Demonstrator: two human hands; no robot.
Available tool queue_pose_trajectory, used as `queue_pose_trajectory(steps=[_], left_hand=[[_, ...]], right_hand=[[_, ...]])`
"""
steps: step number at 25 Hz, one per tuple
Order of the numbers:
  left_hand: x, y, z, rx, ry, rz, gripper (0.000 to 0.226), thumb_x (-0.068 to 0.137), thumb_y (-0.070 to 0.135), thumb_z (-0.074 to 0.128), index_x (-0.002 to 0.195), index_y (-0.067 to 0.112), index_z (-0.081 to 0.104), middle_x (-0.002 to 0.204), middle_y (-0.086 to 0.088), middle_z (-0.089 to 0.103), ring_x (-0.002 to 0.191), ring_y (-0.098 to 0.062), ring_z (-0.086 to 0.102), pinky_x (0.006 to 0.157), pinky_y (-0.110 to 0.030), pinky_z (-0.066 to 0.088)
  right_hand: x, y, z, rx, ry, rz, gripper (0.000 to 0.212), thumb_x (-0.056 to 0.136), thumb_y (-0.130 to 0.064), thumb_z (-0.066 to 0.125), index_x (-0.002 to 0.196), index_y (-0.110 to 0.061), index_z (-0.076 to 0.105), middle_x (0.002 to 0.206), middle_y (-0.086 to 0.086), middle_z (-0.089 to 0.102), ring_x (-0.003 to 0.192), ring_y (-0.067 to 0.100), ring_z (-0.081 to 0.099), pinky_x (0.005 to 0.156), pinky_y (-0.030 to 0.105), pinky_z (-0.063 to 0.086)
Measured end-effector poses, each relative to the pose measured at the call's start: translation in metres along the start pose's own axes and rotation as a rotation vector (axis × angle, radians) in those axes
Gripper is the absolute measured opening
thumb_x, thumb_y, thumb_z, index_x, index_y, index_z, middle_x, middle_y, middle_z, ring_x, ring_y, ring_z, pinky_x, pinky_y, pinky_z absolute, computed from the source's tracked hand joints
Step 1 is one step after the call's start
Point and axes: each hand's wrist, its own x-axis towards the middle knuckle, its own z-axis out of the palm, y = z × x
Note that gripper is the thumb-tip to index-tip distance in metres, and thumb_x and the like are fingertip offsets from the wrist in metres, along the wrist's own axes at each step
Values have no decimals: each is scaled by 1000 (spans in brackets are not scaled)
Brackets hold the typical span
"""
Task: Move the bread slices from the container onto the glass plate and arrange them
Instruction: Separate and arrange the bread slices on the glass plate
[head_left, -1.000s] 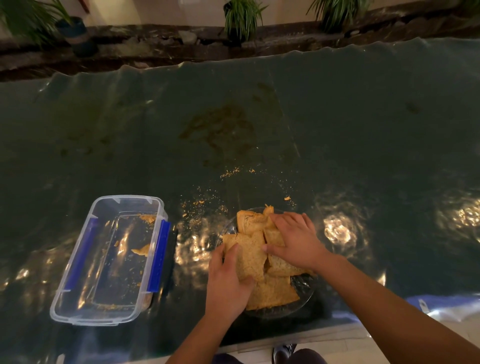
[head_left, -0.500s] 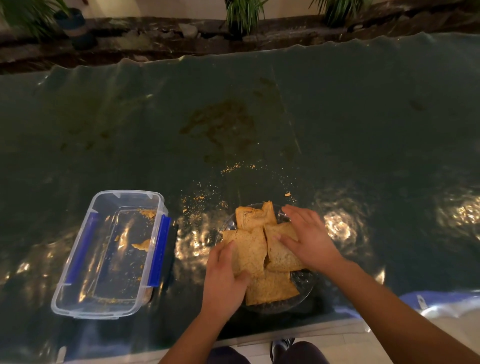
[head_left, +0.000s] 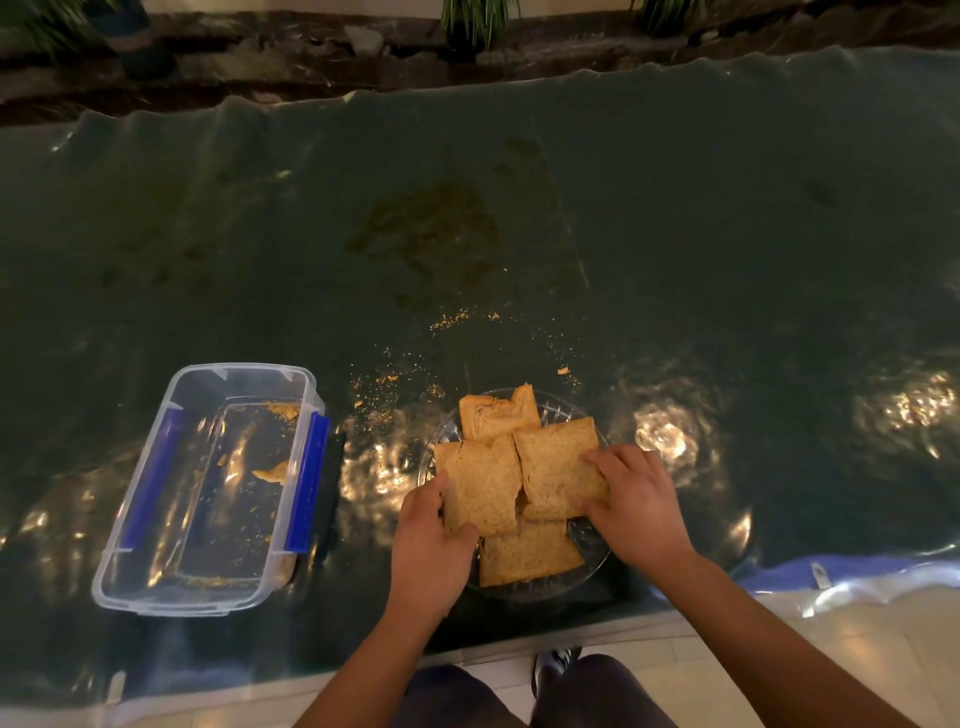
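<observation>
Several toasted bread slices (head_left: 498, 415) lie overlapping on the glass plate (head_left: 589, 558) near the table's front edge. My left hand (head_left: 428, 540) grips the lower left corner of the left slice (head_left: 485, 483), thumb on top. My right hand (head_left: 636, 501) pinches the right edge of the right slice (head_left: 553, 462). A further slice (head_left: 524, 556) lies beneath them at the front. The clear plastic container (head_left: 208, 488) with blue clips stands to the left, holding only crumbs and small torn bread bits (head_left: 272, 473).
The table is covered by a dark, shiny plastic sheet (head_left: 675, 260) with a brownish stain (head_left: 431, 228) in the middle. Crumbs (head_left: 395, 384) are scattered behind the plate. Potted plants (head_left: 478, 21) stand beyond the far edge. My legs and a shoe (head_left: 556, 665) show below the table.
My right hand slid from the top of the slices to the right slice's edge, uncovering them. The right slice shifted outward. My left hand kept its hold on the left slice.
</observation>
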Motion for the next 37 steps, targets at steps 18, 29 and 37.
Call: queue_pose_trajectory(steps=[18,29,37], left_hand=[[-2,0,-2,19,18,29,62,86,7,66,144,17,45,142,-4,46,117,-16,52,103,-39,47],[-7,-2,-7,27,128,-35,61,83,18,70,138,32,49,125,5,46,122,-18,47,97,-37,40],[-7,-1,-10,125,112,47,58,86,22,69,140,28,47,133,1,46,120,-14,46,96,-32,38]], right_hand=[[-10,-3,-3,138,1,37,50,81,-23,75,128,-13,62,122,8,60,114,28,50,98,36,42],[-17,-2,-8,309,8,193,44,84,-21,70,126,-16,59,125,6,54,112,23,55,92,35,49],[-19,-7,-9,186,-2,125,46,82,-20,70,125,-11,60,124,7,56,118,27,48,100,39,45]])
